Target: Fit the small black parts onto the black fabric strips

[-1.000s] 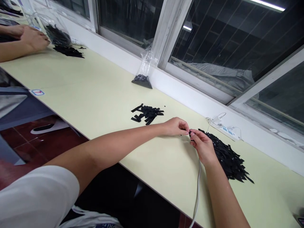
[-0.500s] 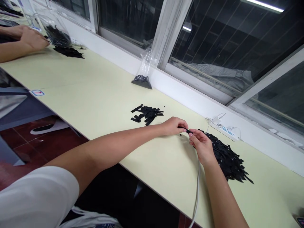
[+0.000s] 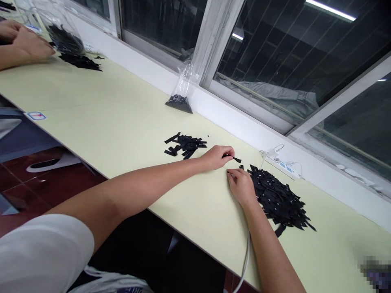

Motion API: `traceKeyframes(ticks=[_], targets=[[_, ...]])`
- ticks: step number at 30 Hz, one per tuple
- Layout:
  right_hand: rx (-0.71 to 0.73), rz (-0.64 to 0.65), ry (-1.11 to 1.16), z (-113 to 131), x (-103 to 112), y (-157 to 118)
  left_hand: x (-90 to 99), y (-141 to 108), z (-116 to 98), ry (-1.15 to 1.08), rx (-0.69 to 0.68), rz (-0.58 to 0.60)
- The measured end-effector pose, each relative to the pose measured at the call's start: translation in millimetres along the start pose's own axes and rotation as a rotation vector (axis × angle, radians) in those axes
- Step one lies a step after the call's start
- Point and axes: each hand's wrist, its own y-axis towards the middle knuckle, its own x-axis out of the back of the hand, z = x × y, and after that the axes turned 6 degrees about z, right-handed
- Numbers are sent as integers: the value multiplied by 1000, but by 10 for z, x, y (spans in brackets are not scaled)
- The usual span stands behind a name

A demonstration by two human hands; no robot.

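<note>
A short black fabric strip (image 3: 236, 159) is pinched in my left hand (image 3: 217, 158), its free end pointing right above the table. Just below and to the right, my right hand (image 3: 242, 185) rests at the tabletop with its fingertips closed on a small black disc (image 3: 228, 172). Beside that hand lies a large heap of black strips (image 3: 277, 197), many with small shiny dots. A smaller pile of black strips (image 3: 188, 144) sits to the left, beyond my left forearm.
A clear plastic bag (image 3: 181, 99) with small black pieces stands against the wall. One tiny disc (image 3: 208, 136) lies behind the small pile. A power strip (image 3: 282, 166) and a grey cable (image 3: 247, 256) are near my right arm. Another person's hands (image 3: 29, 44) work at far left.
My right hand has let go of the strip and moved down and left to the disc on the table. The strip stays in my left hand. The view has shifted slightly.
</note>
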Motion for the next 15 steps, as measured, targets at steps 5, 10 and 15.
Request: traceKeyframes(ticks=[5, 10, 15], targets=[[-12, 47, -108, 62, -12, 33, -27, -21, -8, 56, -20, 69], [-59, 79, -132, 72, 15, 28, -10, -31, -2, 96, -31, 107], [-83, 120, -134, 56, 48, 17, -14, -42, 23, 120, -59, 119]])
